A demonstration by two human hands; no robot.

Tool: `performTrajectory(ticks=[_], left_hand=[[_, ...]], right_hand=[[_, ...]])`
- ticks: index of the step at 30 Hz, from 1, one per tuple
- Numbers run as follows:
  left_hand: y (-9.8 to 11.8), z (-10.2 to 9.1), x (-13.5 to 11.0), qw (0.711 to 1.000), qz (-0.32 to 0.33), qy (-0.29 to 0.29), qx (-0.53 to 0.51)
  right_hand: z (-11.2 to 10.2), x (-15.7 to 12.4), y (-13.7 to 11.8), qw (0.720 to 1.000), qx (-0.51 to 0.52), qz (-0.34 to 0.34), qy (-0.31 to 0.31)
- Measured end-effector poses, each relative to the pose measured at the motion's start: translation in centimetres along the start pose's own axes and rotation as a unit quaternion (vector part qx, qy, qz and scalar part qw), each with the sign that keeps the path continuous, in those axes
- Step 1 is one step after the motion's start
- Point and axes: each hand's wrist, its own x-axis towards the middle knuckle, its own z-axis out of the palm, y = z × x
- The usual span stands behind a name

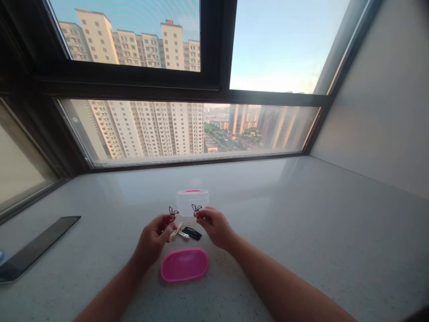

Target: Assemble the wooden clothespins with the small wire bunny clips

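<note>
Between the fingertips of my left hand (pixel 157 233) is a small dark hair clip with a bunny-ear outline (pixel 172 213). A matching bunny-ear hair clip (pixel 196 210) is pinched in my right hand (pixel 214 226). Both clips are held up side by side, a short gap apart. Below them on the sill lie pale hair clips (pixel 181 233) and black snap hair clips (pixel 192 233), partly overlapping. Nearer to me sits a shallow pink oval tray (pixel 184 264). Behind the hands stands a clear plastic container (pixel 192 201) with a pink patch at its top.
The speckled pale windowsill (pixel 301 250) runs up to a dark window frame (pixel 214 94). A dark flat panel with a light edge (pixel 40 246) lies at the left. A white wall (pixel 378 112) closes off the right side.
</note>
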Motion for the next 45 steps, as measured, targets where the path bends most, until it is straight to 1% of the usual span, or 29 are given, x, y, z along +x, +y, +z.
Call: performTrajectory(ticks=[5, 10, 14, 18, 21, 24, 27, 32, 35, 39, 42, 45], left_hand=[[0.4, 0.1, -0.1, 1.0, 0.0, 0.005, -0.002], [0.3, -0.1, -0.2, 1.0, -0.006, 0.022, 0.009], [0.2, -0.1, 0.0, 0.999, -0.016, 0.033, 0.025], [0.2, 0.0, 0.0, 0.998, -0.006, 0.05, 0.027], [0.4, 0.1, 0.0, 0.998, 0.006, 0.054, 0.031], [0.8, 0.5, -0.2, 0.999, 0.006, 0.038, 0.022], [1.5, 1.0, -0.7, 1.0, 0.004, 0.002, 0.006], [2.5, 2.0, -1.3, 0.998, 0.037, -0.057, -0.014], [2.6, 2.2, -1.5, 0.997, 0.031, -0.065, -0.024], [2.8, 2.1, -1.5, 0.998, 0.003, -0.063, -0.014], [2.9, 2.1, -1.6, 0.998, -0.014, -0.056, -0.001], [2.9, 2.1, -1.5, 0.998, -0.017, -0.065, 0.005]], right_hand=[[-0.2, 0.1, -0.2, 1.0, -0.005, -0.004, 0.014], [-0.1, 0.0, -0.1, 1.0, 0.0, 0.012, 0.019], [0.0, 0.0, -0.3, 1.0, 0.007, -0.01, 0.013], [0.1, 0.0, -0.5, 0.999, 0.023, -0.019, 0.011], [0.4, -0.2, -0.7, 1.0, 0.022, -0.005, 0.015], [1.0, -0.6, -0.9, 0.998, 0.052, 0.028, 0.013], [1.6, -0.9, -1.2, 0.994, 0.101, 0.051, 0.003], [1.9, -0.8, -1.4, 0.974, 0.204, 0.097, -0.032], [1.9, -0.7, -1.3, 0.965, 0.231, 0.119, -0.042], [1.9, -0.7, -1.1, 0.962, 0.233, 0.137, -0.051], [1.8, -0.8, -1.0, 0.963, 0.223, 0.139, -0.07], [1.6, -0.8, -1.1, 0.956, 0.235, 0.149, -0.094]])
